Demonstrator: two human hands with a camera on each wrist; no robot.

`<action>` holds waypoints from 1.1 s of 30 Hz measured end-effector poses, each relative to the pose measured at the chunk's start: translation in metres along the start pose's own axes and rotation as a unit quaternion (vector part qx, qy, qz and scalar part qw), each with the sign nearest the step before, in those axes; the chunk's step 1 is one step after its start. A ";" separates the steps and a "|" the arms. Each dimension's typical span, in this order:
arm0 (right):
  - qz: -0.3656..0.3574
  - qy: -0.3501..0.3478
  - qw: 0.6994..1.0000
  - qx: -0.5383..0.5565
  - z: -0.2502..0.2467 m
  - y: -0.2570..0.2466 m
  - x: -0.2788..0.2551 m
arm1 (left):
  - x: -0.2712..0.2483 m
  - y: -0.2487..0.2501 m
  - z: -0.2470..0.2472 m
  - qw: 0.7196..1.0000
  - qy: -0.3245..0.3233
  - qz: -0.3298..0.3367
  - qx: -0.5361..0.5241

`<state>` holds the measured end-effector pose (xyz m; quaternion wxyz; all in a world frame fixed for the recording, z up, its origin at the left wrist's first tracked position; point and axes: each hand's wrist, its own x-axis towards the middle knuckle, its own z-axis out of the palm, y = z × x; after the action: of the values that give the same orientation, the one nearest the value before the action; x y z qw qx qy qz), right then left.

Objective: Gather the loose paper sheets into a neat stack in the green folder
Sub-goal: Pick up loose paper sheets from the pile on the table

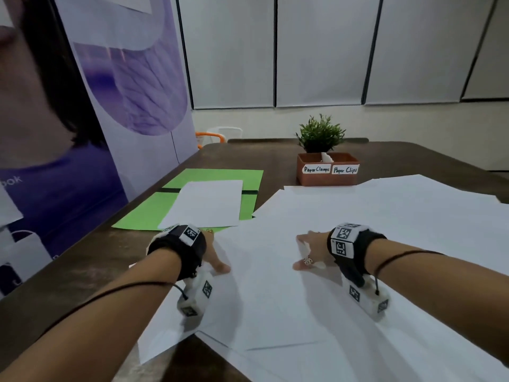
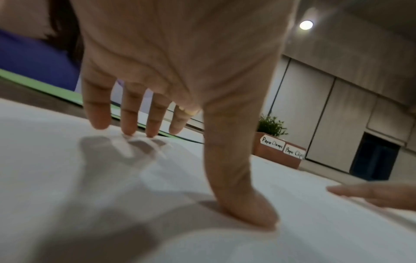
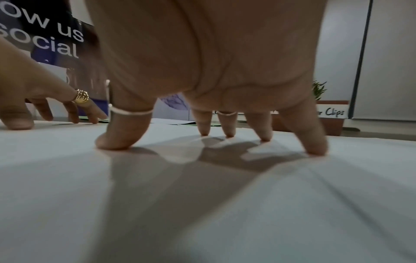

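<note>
A dark wooden table (image 1: pixel 96 260) stood beside a purple banner (image 1: pixel 132 78), with pale panelled blinds along the far wall. From the head view, loose paper sheets (image 1: pixel 358 230) lay fanned and overlapping across the near and right part of the table. The green folder (image 1: pixel 154 208) lay open at the left, one white sheet (image 1: pixel 206 205) already lying on it. Behind the papers sat a terracotta box (image 1: pixel 327 169) labelled "Paper Clamps" and "Paper Clips", a small potted plant (image 1: pixel 321 133) just behind it. The left hand (image 1: pixel 213 256) and the right hand (image 1: pixel 311 250) both rested on the top sheets, well apart from each other, each wrist wearing a black strap with coded markers.

In the left wrist view, the left hand's fingers (image 2: pixel 130 113) were straight and slightly spread, tips touching the paper, thumb pressed down flat. It gripped nothing.

In the right wrist view, the right hand's fingers (image 3: pixel 263 124) were spread wide and arched, only their tips pressing the sheet, with thin rings on the thumb and one finger. It held nothing either. The left hand (image 3: pixel 40 99) showed at the far left, a gold ring on one finger.
</note>
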<state>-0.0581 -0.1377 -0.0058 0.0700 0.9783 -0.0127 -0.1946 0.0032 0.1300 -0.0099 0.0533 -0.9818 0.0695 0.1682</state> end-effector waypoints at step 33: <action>0.078 -0.079 0.993 0.039 0.033 0.098 -0.106 | -0.053 0.103 -0.012 0.998 0.022 -0.035 -0.056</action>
<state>-0.1684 -0.2339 0.0178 0.0460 0.9578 -0.1024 -0.2648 -0.0581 0.0333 0.0110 0.0028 -0.9886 0.0270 0.1483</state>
